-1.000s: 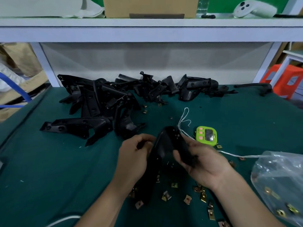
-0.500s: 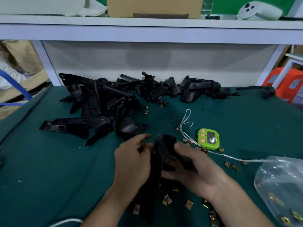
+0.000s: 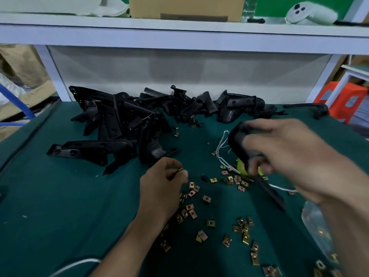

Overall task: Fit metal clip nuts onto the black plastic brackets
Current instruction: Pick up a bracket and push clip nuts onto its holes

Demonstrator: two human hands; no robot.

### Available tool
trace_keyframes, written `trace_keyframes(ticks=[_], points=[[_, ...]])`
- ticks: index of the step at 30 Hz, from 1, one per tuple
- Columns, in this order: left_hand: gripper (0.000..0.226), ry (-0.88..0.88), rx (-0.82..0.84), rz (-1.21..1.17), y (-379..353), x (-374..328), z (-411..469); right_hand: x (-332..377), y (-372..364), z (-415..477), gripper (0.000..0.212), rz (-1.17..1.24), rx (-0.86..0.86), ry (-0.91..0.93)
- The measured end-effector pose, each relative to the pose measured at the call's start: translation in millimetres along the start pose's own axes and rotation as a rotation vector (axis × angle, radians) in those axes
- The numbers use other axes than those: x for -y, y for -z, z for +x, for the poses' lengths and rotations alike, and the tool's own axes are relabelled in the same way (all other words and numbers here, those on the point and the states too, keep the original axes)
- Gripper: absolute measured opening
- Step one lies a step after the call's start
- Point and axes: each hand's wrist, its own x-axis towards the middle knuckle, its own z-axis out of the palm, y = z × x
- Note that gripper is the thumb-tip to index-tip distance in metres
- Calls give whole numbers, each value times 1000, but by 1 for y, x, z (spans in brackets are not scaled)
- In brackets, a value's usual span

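My right hand (image 3: 287, 156) grips a curved black plastic bracket (image 3: 238, 144) and holds it up over the right middle of the green table; its lower end (image 3: 269, 192) points down toward me. My left hand (image 3: 161, 182) hovers low at the centre and pinches a small metal clip nut (image 3: 180, 169) between thumb and fingertips. Several brass-coloured clip nuts (image 3: 206, 198) lie scattered on the mat between and below my hands. A heap of black brackets (image 3: 123, 124) lies at the back of the table.
A green timer (image 3: 241, 166) with a white cord (image 3: 221, 144) sits partly hidden behind the held bracket. A clear plastic bag (image 3: 317, 226) with more nuts lies at the right edge. A white shelf (image 3: 179, 35) overhangs the back, carrying a cardboard box (image 3: 185, 7).
My hands have come apart. The right hand lifted the bracket up and to the right, while the left hand let go of it and now pinches a clip nut.
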Motion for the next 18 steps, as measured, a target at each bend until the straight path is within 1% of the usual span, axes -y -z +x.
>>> trace_keyframes(ticks=[2,3,5,6,7,8,9,10,11,12,13,14,16,18], points=[[9,-4,10,-2,1,-1,-1,-5,-24,-6,26,-276,22,38],[10,-11,6,14,1,-1,-2,-11,-38,-10,32,-358,22,32],[13,-34,-28,76,3,-3,-1,-25,-66,-20,52,-418,75,-24],[15,-56,-47,111,4,-3,0,-32,-76,-24,57,-422,116,-39],[17,-78,-59,126,5,-3,1,-39,-82,-26,57,-430,150,-42],[19,-93,-59,116,6,-2,3,-44,-84,-26,51,-441,157,-32],[19,-100,-46,86,6,0,4,-47,-83,-25,41,-469,130,-6],[19,-107,-22,46,6,1,4,-50,-80,-22,32,-494,65,30],[19,-114,6,-1,5,2,5,-53,-76,-18,27,-499,-35,72],[18,-119,35,-49,5,3,5,-56,-74,-14,21,-456,-134,127],[17,-123,67,-90,4,2,5,-58,-73,-10,15,-368,-179,183],[17,-134,105,-119,3,2,3,-60,-74,-7,15,-254,-158,218],[14,-158,190,-147,0,0,1,-63,-79,-4,26,-41,-23,218],[8,-179,264,-165,-1,-1,0,-67,-84,-4,28,63,27,200]])
